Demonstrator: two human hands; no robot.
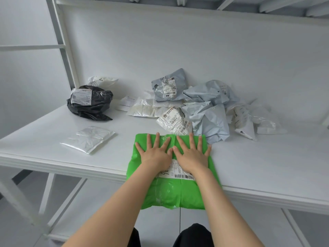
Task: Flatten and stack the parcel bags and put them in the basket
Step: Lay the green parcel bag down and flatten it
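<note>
A bright green parcel bag (170, 191) with a white shipping label lies at the table's front edge, its near end hanging over the edge. My left hand (155, 152) and my right hand (192, 154) press flat on it side by side, fingers spread and straight. A flattened silver-white bag (88, 139) lies to the left. A crumpled black bag (89, 102) sits at the back left. Several crumpled grey, pale blue and white bags (204, 107) are piled behind the green one. No basket is in view.
The white table (267, 166) stands against a white back wall, with a shelf frame post (62, 45) at the left. The table's front edge (62, 166) runs close to me. My dark-trousered knees (192, 236) show below.
</note>
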